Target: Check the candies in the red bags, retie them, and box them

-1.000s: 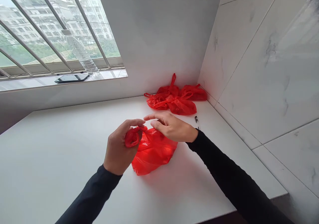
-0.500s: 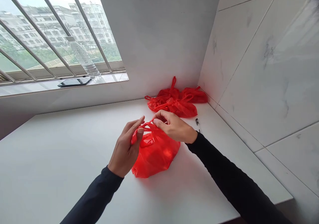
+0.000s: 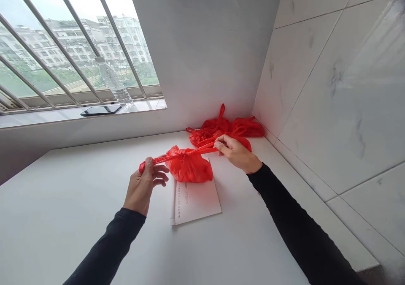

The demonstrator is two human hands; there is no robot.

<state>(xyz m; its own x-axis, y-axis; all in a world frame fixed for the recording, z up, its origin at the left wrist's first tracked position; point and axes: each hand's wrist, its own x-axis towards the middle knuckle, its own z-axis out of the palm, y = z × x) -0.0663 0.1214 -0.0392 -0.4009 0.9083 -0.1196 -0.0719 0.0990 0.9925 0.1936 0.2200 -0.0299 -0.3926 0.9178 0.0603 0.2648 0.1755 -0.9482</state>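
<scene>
A red plastic bag (image 3: 191, 169) hangs bunched between my hands, its two handles pulled out sideways from a twisted or knotted neck. My left hand (image 3: 144, 181) pinches one handle between thumb and finger, the other fingers loosely bent. The second handle is gripped in the fingertips of my right hand (image 3: 234, 150), higher and to the right. Below and partly behind the bag, an open-faced notebook (image 3: 198, 202) with columns of handwriting lies on the white table (image 3: 95, 200); the bag covers its upper part.
Several red plastic bags (image 3: 218, 128) are heaped at the table's back right corner, against the wall. On the window sill stand a clear water bottle (image 3: 115, 82) and a flat dark phone (image 3: 101, 110). A tiled wall (image 3: 316, 107) bounds the right side.
My hands have moved apart, drawing the bag's handles out tight. The bag has bunched up and shifted back, and the notebook now shows on the table.
</scene>
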